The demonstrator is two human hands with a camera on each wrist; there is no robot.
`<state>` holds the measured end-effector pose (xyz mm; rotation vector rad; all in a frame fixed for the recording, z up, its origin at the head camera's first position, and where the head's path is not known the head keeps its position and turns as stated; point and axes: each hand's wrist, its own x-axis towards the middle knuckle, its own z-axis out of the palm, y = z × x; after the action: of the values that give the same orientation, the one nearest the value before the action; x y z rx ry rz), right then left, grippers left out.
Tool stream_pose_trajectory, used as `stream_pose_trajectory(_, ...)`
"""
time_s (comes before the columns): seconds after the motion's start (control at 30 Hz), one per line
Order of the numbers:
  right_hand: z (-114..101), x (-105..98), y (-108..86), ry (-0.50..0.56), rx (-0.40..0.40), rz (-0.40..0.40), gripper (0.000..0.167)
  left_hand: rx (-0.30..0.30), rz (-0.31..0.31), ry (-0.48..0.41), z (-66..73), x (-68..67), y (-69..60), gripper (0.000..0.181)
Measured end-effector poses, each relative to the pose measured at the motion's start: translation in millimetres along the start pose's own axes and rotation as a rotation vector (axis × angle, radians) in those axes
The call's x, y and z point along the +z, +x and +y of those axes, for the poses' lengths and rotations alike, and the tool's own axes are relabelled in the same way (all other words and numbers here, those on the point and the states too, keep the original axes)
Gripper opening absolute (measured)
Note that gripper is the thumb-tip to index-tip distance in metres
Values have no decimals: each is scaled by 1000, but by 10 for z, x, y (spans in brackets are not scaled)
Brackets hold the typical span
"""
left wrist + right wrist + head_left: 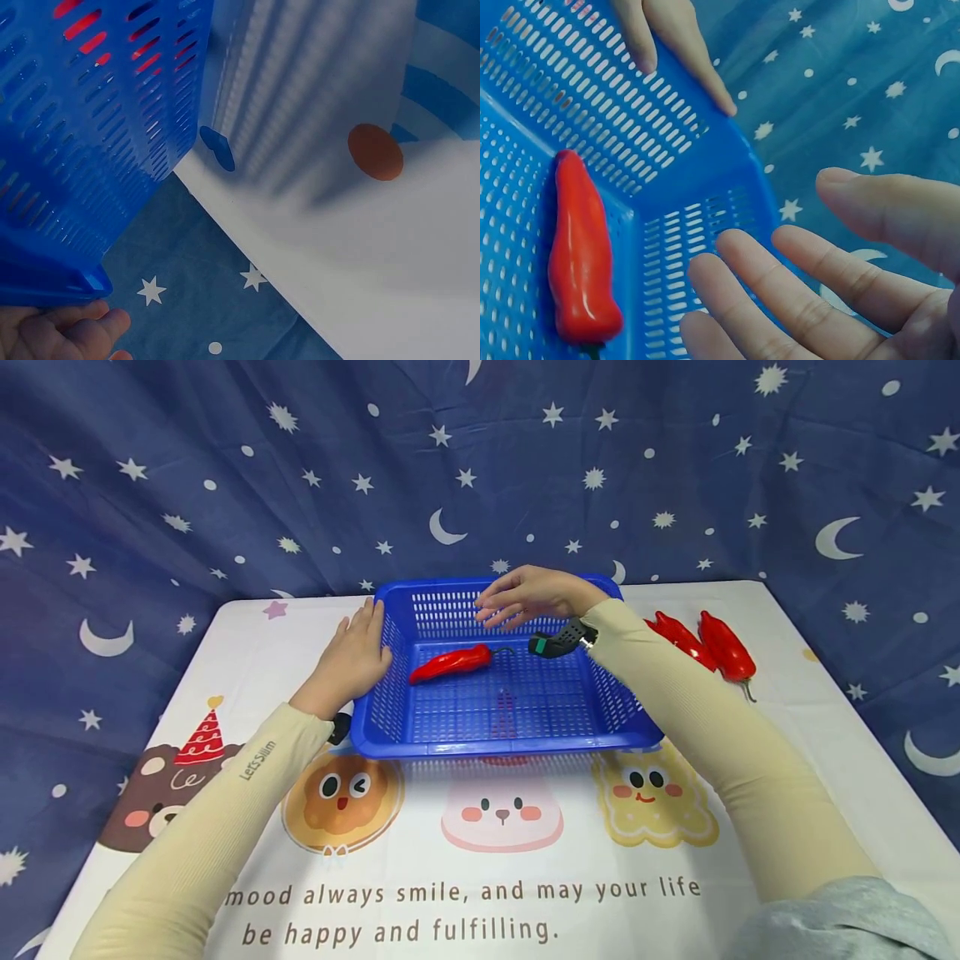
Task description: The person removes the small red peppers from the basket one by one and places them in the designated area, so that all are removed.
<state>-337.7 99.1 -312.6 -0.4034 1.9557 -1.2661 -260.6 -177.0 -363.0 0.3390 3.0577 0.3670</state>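
Note:
A blue plastic basket [510, 747] with slotted walls stands on the table. One long red pepper [452, 663] with a dark stem lies on its floor, towards the left. My left hand [352, 652] holds the basket's left rim, thumb on the inner side and fingers along the outside. In the left wrist view, fingers of the left hand [67, 334] show against the rim. Over the back half of the basket hovers my right hand [532, 593], fingers spread and nothing in them. The right wrist view shows this right hand [817, 292] apart from the pepper [581, 255].
More red peppers [727, 647] lie on the table right of the basket, partly behind the right sleeve [675, 693]. A white printed cloth [465, 872] covers the table. A dark blue curtain [510, 468] with stars and moons hangs behind.

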Motion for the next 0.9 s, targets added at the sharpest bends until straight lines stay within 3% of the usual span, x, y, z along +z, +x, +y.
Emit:
stream_pose_trajectory(0.47, 150, 102, 388, 100, 34, 13, 43, 10, 11, 8, -1, 9, 13, 68)
stream_pose_trajectory(0.9, 253, 214, 611, 67, 94, 79, 36, 10, 13, 6, 15, -6, -8, 67)
